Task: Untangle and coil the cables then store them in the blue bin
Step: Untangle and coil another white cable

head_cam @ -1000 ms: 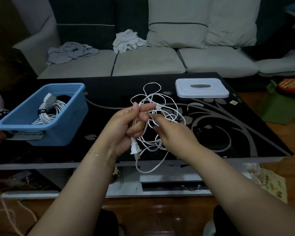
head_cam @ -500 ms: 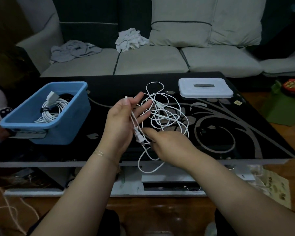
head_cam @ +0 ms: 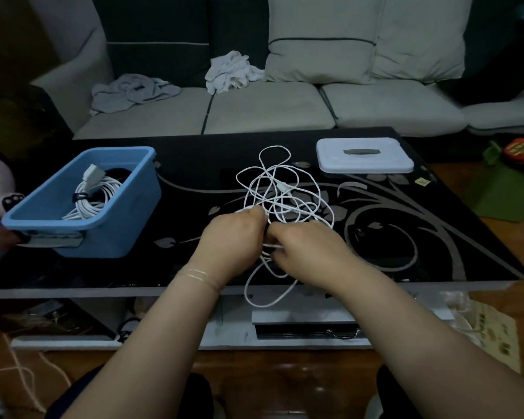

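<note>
Both knuckles-up, fingers curled, pinching the tangled white cable [head_cam: 280, 192]: left hand [head_cam: 230, 240] and right hand [head_cam: 309, 249] touching at the table's [head_cam: 436, 237] near edge. Blue bin [head_cam: 118, 234] far left, holding 1 coiled cable [head_cam: 93, 196].

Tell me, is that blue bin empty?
No. The blue bin already holds a coiled white cable bound with a dark strap.

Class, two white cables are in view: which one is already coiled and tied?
The white cable in the blue plastic bin, bound by a dark strap; the tangled white cable on the black table is loose.
</note>
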Demonstrator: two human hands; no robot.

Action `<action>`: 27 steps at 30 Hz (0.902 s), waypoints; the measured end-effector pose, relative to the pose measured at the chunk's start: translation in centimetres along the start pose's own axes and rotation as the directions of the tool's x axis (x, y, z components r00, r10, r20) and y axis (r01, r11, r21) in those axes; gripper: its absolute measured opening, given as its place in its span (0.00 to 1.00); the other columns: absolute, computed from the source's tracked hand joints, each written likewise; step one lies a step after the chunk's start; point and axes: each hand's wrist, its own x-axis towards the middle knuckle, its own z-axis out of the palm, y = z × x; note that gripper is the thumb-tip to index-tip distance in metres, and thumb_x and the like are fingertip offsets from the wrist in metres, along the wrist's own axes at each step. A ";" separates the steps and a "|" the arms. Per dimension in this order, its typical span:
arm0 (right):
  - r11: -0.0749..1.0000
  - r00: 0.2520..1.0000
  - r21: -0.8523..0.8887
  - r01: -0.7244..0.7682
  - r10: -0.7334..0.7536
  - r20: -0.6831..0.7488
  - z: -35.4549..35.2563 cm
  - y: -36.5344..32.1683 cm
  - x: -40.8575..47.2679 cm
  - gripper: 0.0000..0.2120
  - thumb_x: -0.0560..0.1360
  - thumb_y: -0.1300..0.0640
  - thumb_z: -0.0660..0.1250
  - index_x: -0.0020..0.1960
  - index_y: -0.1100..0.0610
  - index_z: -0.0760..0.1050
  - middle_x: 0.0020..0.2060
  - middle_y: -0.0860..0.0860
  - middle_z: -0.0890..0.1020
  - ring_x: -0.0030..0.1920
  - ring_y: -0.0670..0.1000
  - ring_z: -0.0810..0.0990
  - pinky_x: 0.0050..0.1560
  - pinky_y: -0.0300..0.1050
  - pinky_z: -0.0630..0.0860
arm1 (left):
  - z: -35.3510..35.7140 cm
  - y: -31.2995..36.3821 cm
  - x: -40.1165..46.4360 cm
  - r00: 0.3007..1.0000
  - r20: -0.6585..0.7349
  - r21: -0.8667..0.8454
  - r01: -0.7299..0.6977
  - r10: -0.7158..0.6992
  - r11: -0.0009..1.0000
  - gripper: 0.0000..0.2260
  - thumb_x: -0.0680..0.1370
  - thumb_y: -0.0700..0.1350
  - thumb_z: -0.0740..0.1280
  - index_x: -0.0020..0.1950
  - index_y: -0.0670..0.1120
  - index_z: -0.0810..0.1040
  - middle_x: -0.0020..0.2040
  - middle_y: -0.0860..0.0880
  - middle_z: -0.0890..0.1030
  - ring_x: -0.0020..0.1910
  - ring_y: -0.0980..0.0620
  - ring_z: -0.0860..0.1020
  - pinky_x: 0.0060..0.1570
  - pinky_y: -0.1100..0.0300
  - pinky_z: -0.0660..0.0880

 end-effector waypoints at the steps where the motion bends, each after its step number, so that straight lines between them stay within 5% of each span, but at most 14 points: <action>1: 1.000 1.000 -0.002 -0.003 0.003 -0.014 0.0 0.2 0.1 0.11 0.76 0.55 0.61 0.58 0.51 0.71 0.52 0.51 0.81 0.56 0.56 0.76 0.52 0.48 0.65 | -0.1 0.1 0.0 0.999 0.041 0.024 0.013 -0.014 1.000 0.06 0.81 0.48 0.55 0.45 0.49 0.64 0.48 0.46 0.80 0.47 0.41 0.78 0.37 0.55 0.62; 5: 0.995 0.993 -0.077 -0.069 0.061 -0.105 0.3 1.3 0.3 0.07 0.76 0.53 0.60 0.53 0.49 0.73 0.50 0.48 0.80 0.57 0.53 0.74 0.62 0.50 0.58 | -0.5 0.0 -0.1 0.985 0.167 -0.076 0.059 -0.046 0.995 0.20 0.82 0.58 0.52 0.42 0.46 0.72 0.40 0.49 0.79 0.41 0.48 0.77 0.34 0.55 0.62; 9: 0.977 0.920 -0.136 -0.163 0.101 -0.378 0.3 2.3 0.9 0.07 0.70 0.49 0.63 0.44 0.51 0.76 0.40 0.48 0.79 0.48 0.54 0.77 0.59 0.49 0.58 | -0.8 -0.5 -0.3 0.972 0.236 -0.439 0.111 -0.004 0.891 0.17 0.81 0.54 0.60 0.36 0.49 0.76 0.27 0.54 0.72 0.27 0.59 0.69 0.32 0.58 0.63; 13: 0.979 0.884 -0.091 -0.182 0.123 -0.452 0.3 2.7 1.0 0.11 0.69 0.45 0.64 0.43 0.52 0.78 0.41 0.49 0.78 0.48 0.55 0.77 0.64 0.53 0.58 | -1.2 -0.7 -0.8 0.979 0.200 -0.892 0.166 0.036 0.421 0.16 0.83 0.48 0.58 0.41 0.44 0.80 0.23 0.54 0.66 0.23 0.56 0.60 0.25 0.63 0.59; 18: 0.961 0.951 -0.117 -0.249 0.220 -0.216 -0.1 2.6 0.7 0.14 0.76 0.44 0.61 0.57 0.50 0.76 0.51 0.47 0.78 0.59 0.51 0.74 0.72 0.60 0.45 | -2.4 -1.0 -1.1 0.986 0.165 -0.982 0.164 -0.009 -0.090 0.17 0.79 0.50 0.59 0.40 0.42 0.81 0.23 0.53 0.59 0.19 0.59 0.55 0.21 0.68 0.50; 20: 0.965 0.945 -0.048 -0.258 0.243 -0.218 0.1 3.2 0.7 0.15 0.77 0.43 0.60 0.58 0.50 0.76 0.53 0.46 0.77 0.59 0.50 0.74 0.73 0.58 0.45 | -2.8 -1.5 -1.0 0.986 0.157 -0.973 0.145 -0.054 -0.181 0.16 0.78 0.48 0.57 0.42 0.41 0.80 0.21 0.53 0.59 0.17 0.59 0.55 0.22 0.65 0.47; 24: 0.987 0.914 0.124 -0.101 0.141 -0.379 0.6 3.6 1.1 0.11 0.75 0.48 0.68 0.45 0.56 0.80 0.55 0.51 0.76 0.56 0.54 0.75 0.64 0.50 0.63 | -2.9 -2.4 -0.9 0.976 0.152 -0.973 0.120 -0.158 -0.196 0.15 0.83 0.44 0.53 0.45 0.40 0.76 0.22 0.53 0.64 0.18 0.59 0.56 0.23 0.64 0.48; 27: 0.940 0.919 0.341 0.000 0.135 -0.370 0.4 3.1 1.1 0.10 0.73 0.51 0.71 0.39 0.57 0.79 0.52 0.49 0.80 0.58 0.52 0.76 0.59 0.45 0.67 | -3.0 -3.0 -0.8 0.965 0.205 -0.921 0.134 -0.163 -0.365 0.13 0.82 0.46 0.54 0.41 0.45 0.73 0.23 0.54 0.65 0.19 0.60 0.58 0.22 0.65 0.49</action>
